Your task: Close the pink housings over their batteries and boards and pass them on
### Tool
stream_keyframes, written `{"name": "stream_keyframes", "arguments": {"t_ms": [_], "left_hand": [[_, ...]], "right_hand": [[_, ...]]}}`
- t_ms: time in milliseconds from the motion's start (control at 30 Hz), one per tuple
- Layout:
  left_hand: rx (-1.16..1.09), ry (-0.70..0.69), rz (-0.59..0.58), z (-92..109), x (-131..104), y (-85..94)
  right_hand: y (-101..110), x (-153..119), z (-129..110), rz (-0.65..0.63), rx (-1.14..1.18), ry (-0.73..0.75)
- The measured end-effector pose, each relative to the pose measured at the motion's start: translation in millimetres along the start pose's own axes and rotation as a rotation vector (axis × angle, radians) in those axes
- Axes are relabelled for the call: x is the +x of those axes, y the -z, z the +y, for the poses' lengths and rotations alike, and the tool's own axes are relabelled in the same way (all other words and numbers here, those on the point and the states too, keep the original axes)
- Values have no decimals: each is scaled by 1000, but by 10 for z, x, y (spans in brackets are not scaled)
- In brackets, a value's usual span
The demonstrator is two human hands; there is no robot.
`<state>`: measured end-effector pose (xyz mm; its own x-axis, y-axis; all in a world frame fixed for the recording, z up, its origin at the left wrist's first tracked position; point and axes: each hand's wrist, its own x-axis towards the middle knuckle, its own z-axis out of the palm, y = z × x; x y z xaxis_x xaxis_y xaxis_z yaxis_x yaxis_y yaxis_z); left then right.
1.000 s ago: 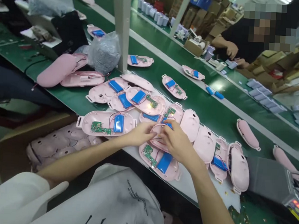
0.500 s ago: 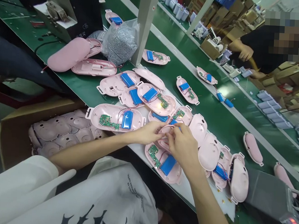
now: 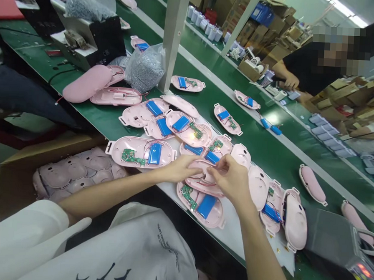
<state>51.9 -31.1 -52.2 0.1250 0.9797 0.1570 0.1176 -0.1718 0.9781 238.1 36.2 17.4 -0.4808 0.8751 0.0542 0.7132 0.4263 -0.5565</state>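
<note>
Fingers of left hand [image 3: 181,169] and right hand [image 3: 231,181] pinching one pink shell [image 3: 202,180], two hands.

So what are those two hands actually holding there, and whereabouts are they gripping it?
A pink shell half with thin wires: the left hand grips its left end, the right hand pinches at its upper right edge; whether shell or wire, I cannot tell.

The person wore a white short-sleeved T-shirt [image 3: 131,254] with black lettering and a black graphic; both forearms were bare below the sleeve [image 3: 22,231].
</note>
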Motion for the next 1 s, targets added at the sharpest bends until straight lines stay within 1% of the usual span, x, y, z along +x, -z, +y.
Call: {"name": "stream_keyframes", "arguments": {"t_ms": [67, 133, 200, 267, 300, 333, 367, 433, 467, 533, 600, 633, 667, 700, 733, 767, 800, 833, 867, 900, 933, 967, 1000], "left_hand": [[31, -34, -79, 77, -19, 39], [61, -40, -195, 158, -51, 83], [105, -56, -306, 222, -83, 120], [170, -97, -385, 265, -104, 143], [210, -114, -421, 281, -109, 148], [251, -126, -462, 296, -114, 149], [296, -137, -509, 313, -119, 149], [386, -194, -615, 367, -137, 152], [423, -245, -667, 411, -149, 160], [488, -381, -742, 543, -157, 198], [549, -486, -793, 719, -87, 269], [578, -517, -816, 812, 7, 311], [606, -531, -830, 900, 154, 350], [640, -526, -822, 976, 357, 380], [688, -497, -778, 1036, 614, 395], [745, -456, -703, 1075, 914, 389], [805, -408, -613, 1092, 1241, 361], [858, -359, -533, 1085, 1572, 312], [892, -328, -483, 1057, 1888, 247], [912, -309, -459, 1012, 2173, 172], [918, -305, -459, 956, 2417, 92], [919, -306, -471, 895, 2616, 11], [924, -306, -482, 838, 2777, -70]], "right_hand": [[3, -99, -24, 35, 39, 9], [6, -249, -38, 58, 32, 54], [-4, -426, -40, 96, -13, 161], [-9, -590, -39, 139, -59, 265], [-1, -659, -42, 144, -81, 288], [15, -719, -48, 119, -102, 283], [38, -771, -58, 59, -124, 255], [80, -857, -88, -113, -170, 180], [86, -895, -105, -199, -195, 150], [37, -962, -130, -326, -248, 91], [-100, -1020, -123, -389, -293, 8], [-192, -1048, -98, -394, -302, -35], [-290, -1079, -56, -380, -299, -61], [-384, -1113, 6, -351, -285, -65], [-464, -1152, 88, -319, -266, -48], [-517, -1193, 189, -284, -245, -20], [-531, -1232, 306, -239, -225, 13], [-495, -1259, 434, -176, -208, 41], [-402, -1262, 566, -84, -196, 61], [-254, -1228, 694, 40, -192, 63], [-58, -1145, 812, 180, -197, 37], [170, -1005, 916, 313, -208, -22], [413, -810, 1007, 417, -225, -116]]}}
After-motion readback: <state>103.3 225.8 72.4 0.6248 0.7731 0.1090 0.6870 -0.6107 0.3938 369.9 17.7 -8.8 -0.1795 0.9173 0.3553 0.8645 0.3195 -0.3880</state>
